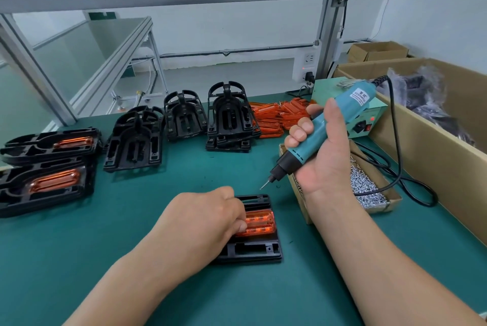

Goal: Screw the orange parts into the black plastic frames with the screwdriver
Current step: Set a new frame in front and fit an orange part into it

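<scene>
A black plastic frame (pixel 253 249) lies on the green mat in front of me with an orange part (pixel 259 222) seated in it. My left hand (pixel 203 220) lies over the frame's left side, its curled fingers pressing on the orange part. My right hand (pixel 321 149) grips a teal electric screwdriver (pixel 329 125), held tilted above the mat. The screwdriver's bit (pixel 264 184) points down-left, just above the frame's far edge and apart from it.
Empty black frames (pixel 184 114) stand in stacks at the back, beside a pile of loose orange parts (pixel 279 117). Two assembled frames (pixel 50 164) lie at the left. An open carton of screws (pixel 366 188) sits at the right, beside a large cardboard box (pixel 434 146) and the power unit (pixel 369 120).
</scene>
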The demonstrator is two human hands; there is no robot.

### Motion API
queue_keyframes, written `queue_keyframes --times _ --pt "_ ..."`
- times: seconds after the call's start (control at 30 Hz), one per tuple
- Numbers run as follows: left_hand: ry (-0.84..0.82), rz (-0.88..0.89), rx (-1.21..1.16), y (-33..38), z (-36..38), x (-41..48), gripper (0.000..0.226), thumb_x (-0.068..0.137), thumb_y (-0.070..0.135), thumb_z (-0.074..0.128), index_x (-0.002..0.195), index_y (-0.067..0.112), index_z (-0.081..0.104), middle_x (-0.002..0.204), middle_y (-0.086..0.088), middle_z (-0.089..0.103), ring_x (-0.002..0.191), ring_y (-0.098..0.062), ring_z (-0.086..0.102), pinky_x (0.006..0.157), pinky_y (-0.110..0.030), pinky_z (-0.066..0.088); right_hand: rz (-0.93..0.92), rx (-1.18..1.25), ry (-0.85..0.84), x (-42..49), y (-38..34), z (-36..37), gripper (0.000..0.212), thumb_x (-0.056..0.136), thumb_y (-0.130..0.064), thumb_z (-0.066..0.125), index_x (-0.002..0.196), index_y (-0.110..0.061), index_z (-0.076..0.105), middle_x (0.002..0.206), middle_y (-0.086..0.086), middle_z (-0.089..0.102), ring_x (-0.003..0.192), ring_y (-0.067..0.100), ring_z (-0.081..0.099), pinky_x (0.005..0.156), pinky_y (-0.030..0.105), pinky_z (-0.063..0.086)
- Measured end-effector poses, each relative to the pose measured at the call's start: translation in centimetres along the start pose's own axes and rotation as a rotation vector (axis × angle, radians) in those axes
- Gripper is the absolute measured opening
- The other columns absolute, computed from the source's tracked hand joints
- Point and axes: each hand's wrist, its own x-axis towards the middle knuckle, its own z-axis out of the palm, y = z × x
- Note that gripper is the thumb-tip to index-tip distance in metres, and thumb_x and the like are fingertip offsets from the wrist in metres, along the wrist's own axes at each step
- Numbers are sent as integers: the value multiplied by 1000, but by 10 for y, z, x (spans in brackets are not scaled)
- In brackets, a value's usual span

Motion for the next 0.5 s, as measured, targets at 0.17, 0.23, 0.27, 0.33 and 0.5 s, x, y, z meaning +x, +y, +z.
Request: queue_keyframes --times 0.17,0.23,0.27,0.33,0.5 --pt "-91 -71 -33 -3 1 -1 30 100 61 48 115 39 63 93 17 46 84 -11 60 66 -26 41 -2 -2 -3 -1 -1 0 28 103 -43 62 94 -17 64 68 -3 49 57 10 49 55 24 45" --pt "-111 -78 -32 -3 -1 -2 30 102 60 46 111 37 64 94 16 48 82 -11 59 66 -26 40 -3 0 -1 -1 -1 1 28 104 -42 61 94 -17 64 68 -3 49 57 10 49 55 24 45" --pt "-114 -73 -17 -2 -1 -2 31 103 58 44 111 36 64 95 15 49 81 -11 59 66 -27 42 -5 1 1 -1 -1 1 28 104 -42 61 94 -17 64 68 -3 48 57 10 48 55 24 45" --pt "-105 -58 18 0 -2 -3 31 105 56 39 112 36 63 99 13 50 80 -13 60 67 -30 46 -9 -1 7 -2 -1 1 28 104 -42 60 94 -17 63 69 -3 48 57 10 48 55 24 45" --pt "-76 -95 36 -5 -9 -3 30 107 54 36 115 38 60 98 13 46 82 -15 61 67 -31 47 -13 2 12 -2 -2 2 29 104 -43 61 94 -16 63 69 -3 48 57 10 48 55 24 45"
